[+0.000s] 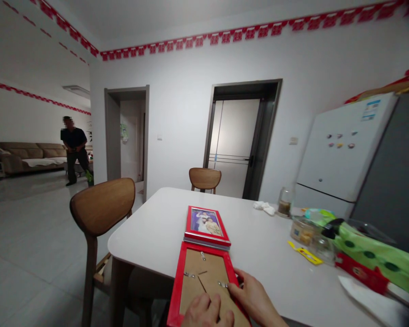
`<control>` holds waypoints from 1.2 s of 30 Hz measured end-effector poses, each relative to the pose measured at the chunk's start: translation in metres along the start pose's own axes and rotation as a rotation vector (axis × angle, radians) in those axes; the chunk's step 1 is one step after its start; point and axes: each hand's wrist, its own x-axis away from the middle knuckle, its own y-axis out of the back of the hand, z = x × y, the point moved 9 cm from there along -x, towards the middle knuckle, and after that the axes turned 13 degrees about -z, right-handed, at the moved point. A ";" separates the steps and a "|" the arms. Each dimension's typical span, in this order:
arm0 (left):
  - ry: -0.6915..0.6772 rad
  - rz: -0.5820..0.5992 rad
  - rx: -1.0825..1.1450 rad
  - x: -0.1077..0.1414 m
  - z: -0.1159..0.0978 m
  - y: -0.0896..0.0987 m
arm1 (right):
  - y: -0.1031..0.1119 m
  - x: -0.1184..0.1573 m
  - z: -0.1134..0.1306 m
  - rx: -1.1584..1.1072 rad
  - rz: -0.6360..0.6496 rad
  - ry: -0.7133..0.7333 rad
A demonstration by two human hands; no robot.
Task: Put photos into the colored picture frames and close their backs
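Two bare hands are at work on one red frame (209, 284), which lies face down at the near edge of the tabletop (157, 231), partly jutting past it. Its brown backing (209, 265) shows three metal clips (203, 256), one far, one left and one right, and two dark slits (202, 284) near its middle. The right hand (254, 295) has its grip closed on the right side of this frame, the thumb on the backing beside the right clip and the fingers at the edge. The left hand (207, 312) lies over the near part of the backing with its fingers bent; the picture's lower edge cuts it off, so whether its grip has hold of anything cannot be told. Just beyond lies one photo frame (207, 223), face up, its picture showing two people; a pale layer shows under its near edge, but whether that is another frame is unclear. To the right on the tabletop are crumpled white tissues (264, 208), one glass jar (284, 204) with dark contents, one clear tub (302, 230) of food, one yellow packet (305, 253) and one green bag (378, 254). Two wooden chairs stand by, one left (104, 206) and one far (205, 178). Six magnets (340, 146) dot the refrigerator (341, 150) at the far right, and one person (75, 145) stands at the far left.
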 end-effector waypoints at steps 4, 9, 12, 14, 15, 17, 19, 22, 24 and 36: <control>0.027 0.174 0.059 -0.006 0.002 -0.015 | -0.002 -0.009 -0.003 0.262 -0.062 0.101; 0.187 0.419 0.185 -0.011 0.010 -0.026 | -0.007 -0.017 -0.001 0.379 -0.081 0.171; 0.278 0.497 0.344 -0.013 0.020 -0.020 | -0.007 -0.020 0.000 0.382 -0.076 0.182; 0.409 0.494 0.421 -0.012 0.041 -0.015 | -0.007 -0.022 0.001 0.378 -0.058 0.179; 0.505 0.475 0.420 -0.009 0.058 -0.013 | -0.007 -0.022 0.002 0.379 -0.050 0.176; 0.709 0.418 0.324 0.000 0.098 -0.010 | -0.008 -0.021 0.003 0.401 -0.040 0.169; 0.817 0.423 0.268 0.010 0.123 -0.015 | -0.008 -0.021 0.005 0.437 -0.047 0.168; 0.843 0.451 0.269 0.018 0.134 -0.026 | -0.008 -0.020 0.009 0.471 -0.064 0.179; 0.849 0.448 0.264 0.021 0.134 -0.029 | -0.009 -0.020 0.010 0.488 -0.075 0.175; 0.848 0.432 0.244 0.023 0.128 -0.031 | -0.017 -0.017 0.046 0.486 -0.160 0.336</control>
